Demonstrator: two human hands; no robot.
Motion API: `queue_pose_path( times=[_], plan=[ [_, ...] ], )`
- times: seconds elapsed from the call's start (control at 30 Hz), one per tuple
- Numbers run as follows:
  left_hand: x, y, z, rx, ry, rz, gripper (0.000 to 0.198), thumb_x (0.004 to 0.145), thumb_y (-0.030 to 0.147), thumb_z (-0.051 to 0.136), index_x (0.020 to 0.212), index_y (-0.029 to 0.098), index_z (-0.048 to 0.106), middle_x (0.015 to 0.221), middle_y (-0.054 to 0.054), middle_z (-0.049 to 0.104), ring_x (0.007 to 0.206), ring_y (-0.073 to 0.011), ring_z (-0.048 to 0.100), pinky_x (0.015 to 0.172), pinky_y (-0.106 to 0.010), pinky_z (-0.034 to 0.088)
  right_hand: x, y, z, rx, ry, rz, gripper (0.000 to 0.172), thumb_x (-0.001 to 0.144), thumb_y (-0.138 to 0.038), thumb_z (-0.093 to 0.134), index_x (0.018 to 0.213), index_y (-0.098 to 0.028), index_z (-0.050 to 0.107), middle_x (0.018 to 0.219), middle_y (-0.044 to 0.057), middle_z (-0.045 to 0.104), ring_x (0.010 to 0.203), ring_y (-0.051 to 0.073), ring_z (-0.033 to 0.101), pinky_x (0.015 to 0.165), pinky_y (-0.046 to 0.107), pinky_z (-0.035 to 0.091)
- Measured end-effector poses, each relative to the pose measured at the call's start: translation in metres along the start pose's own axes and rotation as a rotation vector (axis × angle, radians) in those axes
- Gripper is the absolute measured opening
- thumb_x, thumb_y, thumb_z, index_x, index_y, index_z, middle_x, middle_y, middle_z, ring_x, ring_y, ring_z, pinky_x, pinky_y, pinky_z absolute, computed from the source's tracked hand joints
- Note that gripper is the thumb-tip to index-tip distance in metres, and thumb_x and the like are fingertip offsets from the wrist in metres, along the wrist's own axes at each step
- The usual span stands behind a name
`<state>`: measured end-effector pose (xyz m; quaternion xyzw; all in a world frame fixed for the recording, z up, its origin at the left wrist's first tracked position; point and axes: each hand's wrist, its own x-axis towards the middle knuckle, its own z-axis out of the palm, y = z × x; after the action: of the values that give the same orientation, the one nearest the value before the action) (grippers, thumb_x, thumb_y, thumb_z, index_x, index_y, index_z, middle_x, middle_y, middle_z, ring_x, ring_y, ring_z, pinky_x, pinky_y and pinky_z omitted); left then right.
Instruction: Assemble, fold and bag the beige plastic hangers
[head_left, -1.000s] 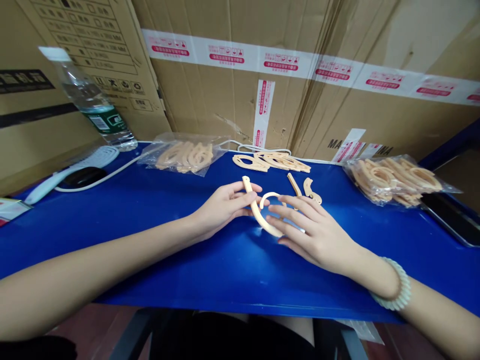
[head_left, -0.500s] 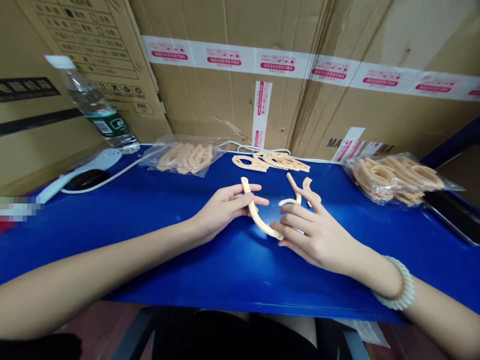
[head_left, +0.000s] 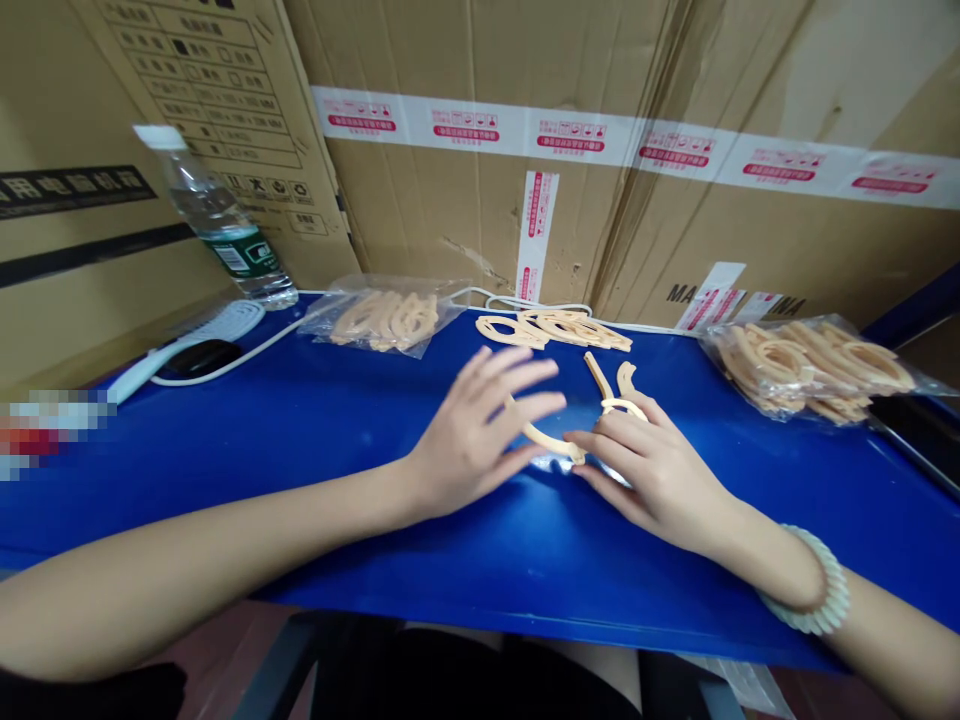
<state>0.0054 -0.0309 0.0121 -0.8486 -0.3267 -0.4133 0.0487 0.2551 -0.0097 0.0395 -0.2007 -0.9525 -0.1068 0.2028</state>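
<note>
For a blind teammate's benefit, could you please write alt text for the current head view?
A person's right hand holds the end of a pale curved strip above a blue table, while the open left hand partly hides it. Behind lie loose pieces between two bagged bundles, with a bottle at left.

A glossy blue counter (head_left: 465, 575) spans the space, its surface catching soft pale reflections. Directly behind the counter stand tall brown cardboard panels (head_left: 435, 230), crossed by white tape (head_left: 570, 138) with red print; a shorter strip (head_left: 537, 235) runs down toward the counter. At the counter's left end stands a carton (head_left: 75, 265) with black bands and a printed chart. Below the counter's front edge show a reddish floor (head_left: 217, 650) and grey bars (head_left: 274, 665) resembling chair arms.
</note>
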Motion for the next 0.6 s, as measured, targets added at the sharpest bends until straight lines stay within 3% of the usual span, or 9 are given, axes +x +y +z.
queue_pose_path(
  times=[0.07, 0.2, 0.47, 0.6],
  plan=[
    [-0.002, 0.004, 0.003, 0.052, -0.116, 0.127, 0.026, 0.098, 0.027, 0.06, 0.123, 0.019, 0.06, 0.134, -0.011, 0.065, 0.133, -0.0267, 0.053, 0.122, -0.054, 0.026, 0.0, -0.003, 0.002, 0.001, 0.0, -0.004, 0.022, 0.102, -0.025, 0.049, 0.108, -0.015, 0.067, 0.082, 0.005, 0.064, 0.078, 0.02, 0.057, 0.09, 0.042, 0.043],
    [-0.004, 0.009, 0.012, 0.043, -0.165, 0.129, 0.014, 0.102, 0.024, 0.051, 0.103, 0.016, 0.063, 0.111, -0.007, 0.074, 0.103, -0.0195, 0.068, 0.112, -0.045, 0.037, 0.0, -0.011, 0.005, 0.004, -0.012, -0.021, 0.024, 0.104, -0.026, 0.048, 0.106, -0.014, 0.068, 0.081, 0.005, 0.063, 0.077, 0.019, 0.055, 0.084, 0.039, 0.043],
    [-0.007, 0.008, 0.019, 0.129, -0.23, 0.134, 0.023, 0.105, 0.022, 0.042, 0.092, 0.014, 0.059, 0.092, -0.006, 0.07, 0.086, -0.0198, 0.064, 0.09, -0.038, 0.047, -0.001, -0.015, 0.009, -0.019, 0.081, -0.076, 0.02, 0.101, -0.023, 0.055, 0.103, -0.01, 0.07, 0.077, 0.005, 0.061, 0.085, 0.022, 0.052, 0.088, 0.041, 0.041],
    [-0.009, 0.007, 0.023, 0.14, -0.263, 0.176, 0.025, 0.106, 0.021, 0.04, 0.091, 0.014, 0.058, 0.087, -0.005, 0.066, 0.084, -0.02, 0.06, 0.089, -0.038, 0.045, -0.003, -0.012, 0.01, 0.162, 0.046, 0.004, 0.02, 0.1, -0.03, 0.059, 0.103, -0.014, 0.07, 0.076, 0.003, 0.059, 0.082, 0.02, 0.05, 0.083, 0.037, 0.04]
  ],
)
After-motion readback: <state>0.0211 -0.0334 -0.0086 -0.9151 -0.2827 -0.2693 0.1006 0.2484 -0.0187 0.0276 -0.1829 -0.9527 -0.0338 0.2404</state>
